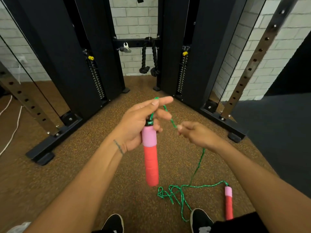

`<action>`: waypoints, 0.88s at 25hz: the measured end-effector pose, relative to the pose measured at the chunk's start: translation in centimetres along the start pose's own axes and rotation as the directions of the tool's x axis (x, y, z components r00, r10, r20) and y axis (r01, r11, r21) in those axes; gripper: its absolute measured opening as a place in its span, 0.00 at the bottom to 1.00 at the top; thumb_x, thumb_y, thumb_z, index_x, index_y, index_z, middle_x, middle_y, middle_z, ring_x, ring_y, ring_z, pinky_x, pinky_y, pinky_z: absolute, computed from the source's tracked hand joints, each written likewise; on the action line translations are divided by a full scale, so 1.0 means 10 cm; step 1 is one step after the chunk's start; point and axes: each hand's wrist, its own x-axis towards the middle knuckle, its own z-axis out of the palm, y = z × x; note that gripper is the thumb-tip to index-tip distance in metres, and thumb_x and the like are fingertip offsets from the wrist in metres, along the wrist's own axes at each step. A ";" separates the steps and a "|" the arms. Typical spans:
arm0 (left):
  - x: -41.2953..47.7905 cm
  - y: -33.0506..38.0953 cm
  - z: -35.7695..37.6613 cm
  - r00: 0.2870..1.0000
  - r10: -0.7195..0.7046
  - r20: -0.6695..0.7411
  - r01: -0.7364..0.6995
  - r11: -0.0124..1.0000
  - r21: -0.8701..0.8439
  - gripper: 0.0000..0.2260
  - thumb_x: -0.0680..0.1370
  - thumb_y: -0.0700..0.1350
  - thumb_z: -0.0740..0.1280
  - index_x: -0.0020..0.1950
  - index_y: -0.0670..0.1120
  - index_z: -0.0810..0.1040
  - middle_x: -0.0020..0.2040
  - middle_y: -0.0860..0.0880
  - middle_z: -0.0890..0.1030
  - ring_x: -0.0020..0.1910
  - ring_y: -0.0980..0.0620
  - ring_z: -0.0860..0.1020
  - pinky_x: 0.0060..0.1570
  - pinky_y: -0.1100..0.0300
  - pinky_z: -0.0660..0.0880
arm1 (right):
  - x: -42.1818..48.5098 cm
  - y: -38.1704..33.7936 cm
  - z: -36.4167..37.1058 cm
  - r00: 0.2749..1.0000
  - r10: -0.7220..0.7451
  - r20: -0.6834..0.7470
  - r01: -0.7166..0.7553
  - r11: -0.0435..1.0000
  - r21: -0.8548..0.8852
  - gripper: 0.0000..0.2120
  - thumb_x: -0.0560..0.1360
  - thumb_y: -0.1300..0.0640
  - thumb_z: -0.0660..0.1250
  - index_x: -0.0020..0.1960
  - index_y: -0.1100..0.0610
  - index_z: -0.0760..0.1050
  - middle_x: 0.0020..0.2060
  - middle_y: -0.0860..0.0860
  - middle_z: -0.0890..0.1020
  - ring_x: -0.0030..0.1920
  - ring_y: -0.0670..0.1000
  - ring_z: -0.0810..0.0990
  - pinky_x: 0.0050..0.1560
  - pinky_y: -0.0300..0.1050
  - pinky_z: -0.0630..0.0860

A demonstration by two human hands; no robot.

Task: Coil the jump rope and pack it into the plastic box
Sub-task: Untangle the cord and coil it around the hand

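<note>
My left hand (141, 121) grips the pink top of a pink-and-red jump rope handle (150, 158), which hangs downward; its index finger is stretched out and the green rope (168, 113) loops over it. My right hand (196, 135) pinches the green rope a little to the right. From there the rope drops to the floor, where it lies in a loose tangle (175, 194). The second pink-and-red handle (228, 204) lies on the floor at the lower right. No plastic box can be clearly made out.
A black cable machine (84, 56) with weight stacks stands ahead, a black rope attachment (149, 56) hanging in its middle. Its base feet (50, 145) spread out on the brown speckled floor. My black shoes (200, 219) are at the bottom. A white cord (11, 132) lies at the left.
</note>
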 end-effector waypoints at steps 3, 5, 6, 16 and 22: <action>0.00 0.01 -0.15 0.988 0.008 -0.156 0.002 0.998 0.059 0.15 0.83 0.46 0.58 0.65 0.44 0.78 0.46 0.44 0.87 0.31 0.54 0.80 0.38 0.58 0.78 | -0.09 -0.27 0.21 0.974 -0.214 0.074 0.223 0.964 -0.143 0.13 0.81 0.44 0.60 0.46 0.48 0.78 0.36 0.46 0.78 0.37 0.49 0.76 0.39 0.46 0.71; -0.02 -0.02 -0.21 0.980 -0.007 -0.197 0.038 0.987 0.154 0.15 0.83 0.47 0.57 0.65 0.46 0.78 0.51 0.44 0.86 0.44 0.49 0.85 0.45 0.55 0.78 | -0.20 -0.45 0.33 0.915 -0.396 0.078 0.403 0.904 -0.143 0.11 0.80 0.43 0.63 0.43 0.46 0.78 0.32 0.46 0.77 0.33 0.46 0.74 0.36 0.46 0.70; -0.03 -0.04 -0.23 0.980 -0.020 -0.197 0.056 0.982 0.178 0.15 0.84 0.47 0.57 0.65 0.46 0.78 0.54 0.44 0.86 0.51 0.48 0.85 0.49 0.53 0.77 | -0.26 -0.53 0.37 0.886 -0.459 0.063 0.464 0.880 -0.105 0.10 0.80 0.43 0.64 0.42 0.45 0.77 0.30 0.46 0.76 0.31 0.45 0.72 0.35 0.46 0.69; -0.18 0.08 -0.32 0.975 0.027 -0.220 0.012 0.984 0.176 0.15 0.83 0.46 0.57 0.65 0.46 0.78 0.61 0.49 0.83 0.61 0.53 0.81 0.62 0.52 0.71 | -0.20 -0.40 0.33 0.957 -0.283 0.059 0.289 0.932 -0.220 0.12 0.79 0.42 0.64 0.44 0.48 0.79 0.28 0.44 0.75 0.29 0.41 0.70 0.33 0.42 0.66; -0.14 -0.01 -0.38 0.956 0.035 -0.292 0.047 0.962 0.269 0.18 0.80 0.35 0.61 0.70 0.44 0.73 0.60 0.49 0.84 0.57 0.55 0.82 0.59 0.60 0.75 | -0.32 -0.56 0.31 0.899 -0.428 0.090 0.410 0.897 0.164 0.10 0.77 0.44 0.67 0.40 0.46 0.77 0.30 0.43 0.71 0.32 0.44 0.68 0.36 0.46 0.64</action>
